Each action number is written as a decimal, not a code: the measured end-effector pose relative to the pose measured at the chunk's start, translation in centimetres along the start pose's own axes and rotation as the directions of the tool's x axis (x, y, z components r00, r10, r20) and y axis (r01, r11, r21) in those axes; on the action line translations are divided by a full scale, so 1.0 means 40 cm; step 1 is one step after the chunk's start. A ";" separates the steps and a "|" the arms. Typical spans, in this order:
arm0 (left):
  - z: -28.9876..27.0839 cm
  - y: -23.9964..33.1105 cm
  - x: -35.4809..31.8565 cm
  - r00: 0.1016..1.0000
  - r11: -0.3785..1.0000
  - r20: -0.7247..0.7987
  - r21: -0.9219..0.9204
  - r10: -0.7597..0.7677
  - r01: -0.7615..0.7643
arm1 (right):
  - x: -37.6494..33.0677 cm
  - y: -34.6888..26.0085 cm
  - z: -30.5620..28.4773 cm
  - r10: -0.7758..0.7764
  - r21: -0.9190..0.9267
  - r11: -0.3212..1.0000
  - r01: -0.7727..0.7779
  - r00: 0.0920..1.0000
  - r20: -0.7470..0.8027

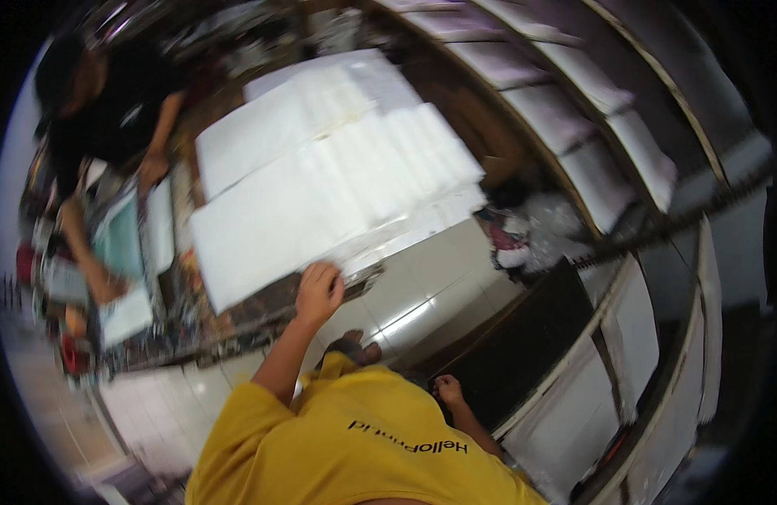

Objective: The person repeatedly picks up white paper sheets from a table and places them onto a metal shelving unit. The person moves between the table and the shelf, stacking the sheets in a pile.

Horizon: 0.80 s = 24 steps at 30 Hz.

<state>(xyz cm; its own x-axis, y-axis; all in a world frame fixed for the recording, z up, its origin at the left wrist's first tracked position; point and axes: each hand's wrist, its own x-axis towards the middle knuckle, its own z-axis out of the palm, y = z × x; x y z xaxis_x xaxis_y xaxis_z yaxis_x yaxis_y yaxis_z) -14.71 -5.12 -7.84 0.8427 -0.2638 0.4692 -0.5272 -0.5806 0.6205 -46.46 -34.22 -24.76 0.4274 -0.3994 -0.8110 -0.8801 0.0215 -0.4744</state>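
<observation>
The left hand (319, 292) rests curled on the near edge of the white sheet stack (321, 181), which stretches away from it; the right hand (447, 390) hangs loosely closed, empty, well apart.

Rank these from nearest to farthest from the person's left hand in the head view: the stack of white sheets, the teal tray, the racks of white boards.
From the left hand:
1. Stack of white sheets, touching it, just above.
2. Teal tray, off to the left, by a co-worker.
3. Racks of white boards, far upper right.
</observation>
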 end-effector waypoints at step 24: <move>0.009 -0.067 -0.004 0.987 0.983 0.049 -0.108 0.152 -0.146 | 0.001 -0.142 0.123 -0.107 -0.321 0.944 0.077 0.991 -0.078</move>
<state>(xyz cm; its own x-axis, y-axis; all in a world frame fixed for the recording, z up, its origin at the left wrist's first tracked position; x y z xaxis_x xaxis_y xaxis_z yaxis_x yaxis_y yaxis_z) -13.40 -3.79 -9.81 0.7570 -0.3861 0.5271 -0.6534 -0.4489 0.6096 -40.43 -29.83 -23.79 0.5018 -0.4695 -0.7265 -0.8643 -0.3049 -0.3999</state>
